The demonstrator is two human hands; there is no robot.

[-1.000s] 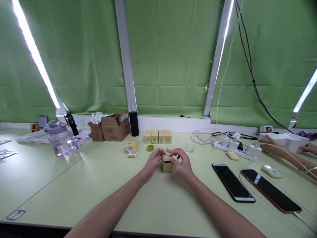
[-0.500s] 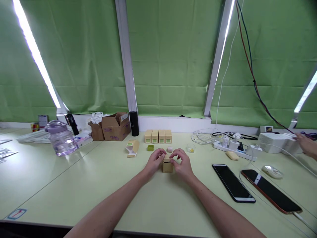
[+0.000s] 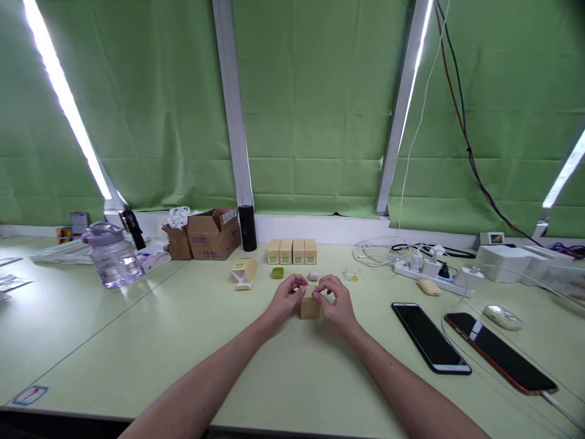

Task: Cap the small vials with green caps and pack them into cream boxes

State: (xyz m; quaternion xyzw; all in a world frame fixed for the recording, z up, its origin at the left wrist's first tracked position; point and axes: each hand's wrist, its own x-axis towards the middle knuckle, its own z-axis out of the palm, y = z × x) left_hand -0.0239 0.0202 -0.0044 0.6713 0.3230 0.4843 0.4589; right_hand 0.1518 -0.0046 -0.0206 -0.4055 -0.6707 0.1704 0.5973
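A small brown cardboard box (image 3: pixel 309 310) stands upright on the table in front of me. My left hand (image 3: pixel 289 298) grips its upper left edge, fingers curled and pressed to the top. From the other side, my right hand (image 3: pixel 337 305) pinches the upper right edge near the flap. The lid appears flush with the box. Just behind the hands lie a small pale pink piece (image 3: pixel 313 275) and a green open container (image 3: pixel 277 272). To their right sits a clear dish (image 3: pixel 351 274) with something yellow in it. An opened cardboard box (image 3: pixel 245 274) lies on its side to the left.
Several closed small boxes (image 3: pixel 292 251) stand in a row at the back. Two phones lie to the right, one black (image 3: pixel 429 336). Behind them is a power strip (image 3: pixel 434 277) with tangled cables. A purple bottle (image 3: pixel 114 256) and larger carton (image 3: pixel 212 235) stand left.
The box's lid, slightly raised before, has come down flush. My hands have barely moved. At the far right, another person's hand has left its place at the cables; a blurred clear object now shows there.
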